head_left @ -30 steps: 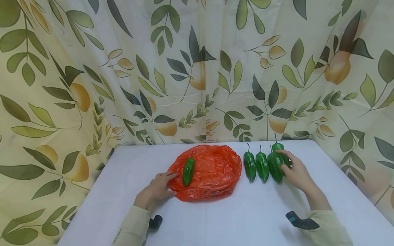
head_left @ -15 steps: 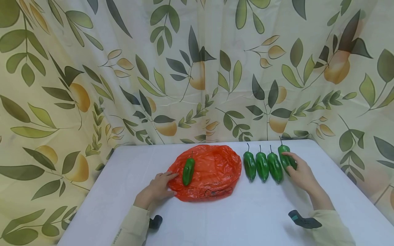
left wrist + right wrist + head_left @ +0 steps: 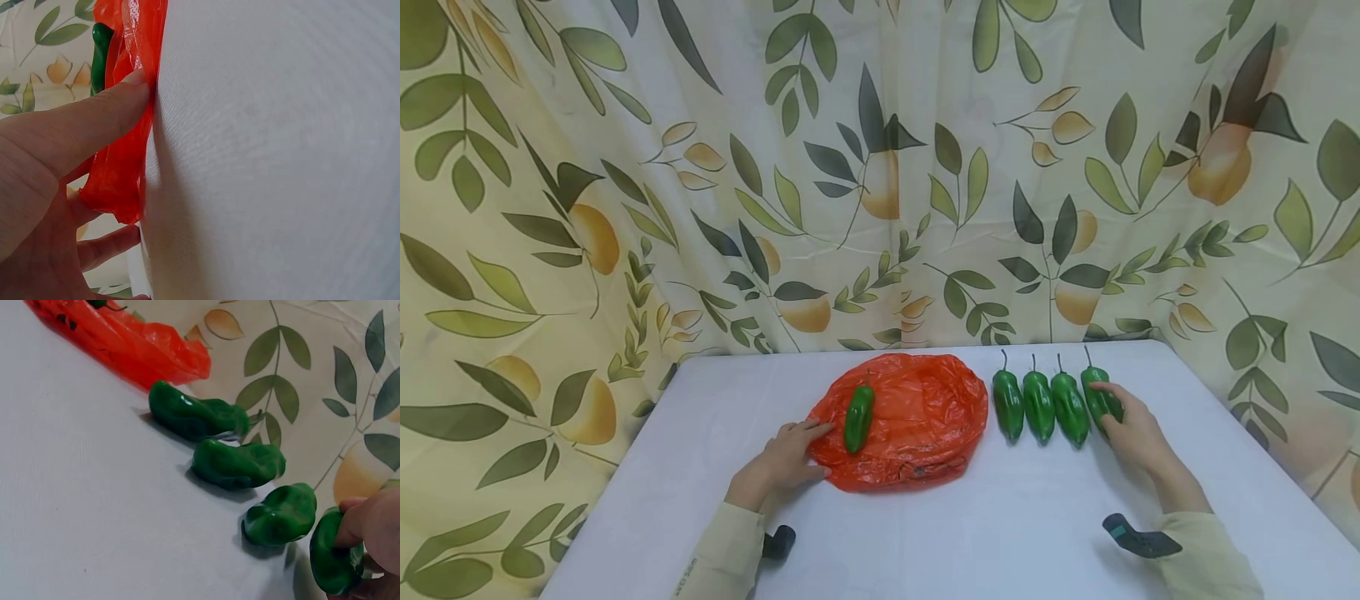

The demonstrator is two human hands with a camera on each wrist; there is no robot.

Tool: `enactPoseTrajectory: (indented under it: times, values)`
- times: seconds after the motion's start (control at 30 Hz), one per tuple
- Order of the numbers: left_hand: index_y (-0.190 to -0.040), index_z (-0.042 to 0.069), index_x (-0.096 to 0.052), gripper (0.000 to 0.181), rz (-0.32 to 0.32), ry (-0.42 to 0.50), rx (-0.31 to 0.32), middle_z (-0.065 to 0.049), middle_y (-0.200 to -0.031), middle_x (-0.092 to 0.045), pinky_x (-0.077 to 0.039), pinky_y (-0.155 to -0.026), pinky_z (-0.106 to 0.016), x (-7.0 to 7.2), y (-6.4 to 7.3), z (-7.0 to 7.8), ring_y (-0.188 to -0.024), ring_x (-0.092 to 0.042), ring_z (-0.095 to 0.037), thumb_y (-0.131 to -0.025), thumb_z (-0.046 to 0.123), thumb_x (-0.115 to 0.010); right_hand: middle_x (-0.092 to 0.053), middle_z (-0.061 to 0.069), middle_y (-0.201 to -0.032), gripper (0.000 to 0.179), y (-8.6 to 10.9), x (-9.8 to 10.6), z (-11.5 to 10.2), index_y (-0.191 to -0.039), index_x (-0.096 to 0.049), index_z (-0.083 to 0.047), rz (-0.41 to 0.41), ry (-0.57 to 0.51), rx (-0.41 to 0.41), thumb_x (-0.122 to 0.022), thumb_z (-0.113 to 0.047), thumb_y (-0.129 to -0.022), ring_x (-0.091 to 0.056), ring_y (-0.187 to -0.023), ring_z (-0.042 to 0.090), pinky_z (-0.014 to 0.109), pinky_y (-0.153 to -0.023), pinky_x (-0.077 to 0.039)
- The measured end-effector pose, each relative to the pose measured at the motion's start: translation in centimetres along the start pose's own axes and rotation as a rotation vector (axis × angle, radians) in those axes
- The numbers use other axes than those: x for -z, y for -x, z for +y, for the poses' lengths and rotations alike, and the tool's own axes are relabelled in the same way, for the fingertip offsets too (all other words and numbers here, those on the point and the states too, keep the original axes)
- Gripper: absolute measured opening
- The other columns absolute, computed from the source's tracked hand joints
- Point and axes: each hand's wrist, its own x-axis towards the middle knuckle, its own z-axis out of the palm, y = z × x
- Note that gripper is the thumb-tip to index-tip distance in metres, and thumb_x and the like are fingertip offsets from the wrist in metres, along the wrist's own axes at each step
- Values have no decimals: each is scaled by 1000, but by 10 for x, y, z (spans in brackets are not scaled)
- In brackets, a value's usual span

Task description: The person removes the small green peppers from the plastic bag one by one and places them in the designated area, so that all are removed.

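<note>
My right hand (image 3: 1138, 429) grips a green pepper (image 3: 1097, 392) between thumb and fingers, at the right end of a row. In the right wrist view this pepper (image 3: 328, 556) stands close beside its neighbour. Three more green peppers, left (image 3: 1008, 408), middle (image 3: 1039, 407) and right (image 3: 1070, 408), lie side by side with stems away from me. A crumpled red plastic bag (image 3: 925, 408) lies flat to their left, with another green pepper (image 3: 859, 421) on it. My left hand (image 3: 782, 458) rests at the bag's left edge, fingers fairly straight, the thumb (image 3: 106, 119) against the plastic.
Everything lies on a white-covered table (image 3: 925, 542). Behind it hangs a curtain (image 3: 880, 167) printed with leaves and fruit. Dark wrist devices, left (image 3: 778, 542) and right (image 3: 1142, 537), show by the sleeves.
The right hand has moved its pepper to the right and then a little towards me, from over the third pepper to beside it. The left hand and bag have stayed still.
</note>
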Motion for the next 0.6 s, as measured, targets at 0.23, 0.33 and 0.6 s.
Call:
enactPoseTrajectory:
  times: [0.23,0.33,0.6]
  values:
    - [-149,24,-52,73,1,4,-4,-9,-157,-47,-47,-102,-69,-1,1,-1,-143,-39,-39,-83,32,-83,-17,46,-155,60,-3,-7,12,-152,-30,5,-8,31,8,-39,3,-93,-15,-142,67,78,-112,-20]
    - [-149,24,-52,73,0,2,-6,-9,-157,-47,-47,-102,-69,-1,1,-1,-143,-39,-39,-83,32,-82,-16,45,-155,59,-5,-8,14,-152,-30,5,-11,35,-2,-39,2,-94,-14,-143,66,78,-113,-19]
    - [-149,24,-51,72,2,-3,-23,-9,-157,-46,-45,-105,-69,0,0,-1,-144,-38,-40,-84,33,-82,-17,45,-155,59,-5,-10,15,-152,-30,6,-7,37,-2,-39,3,-93,-14,-143,66,77,-113,-18]
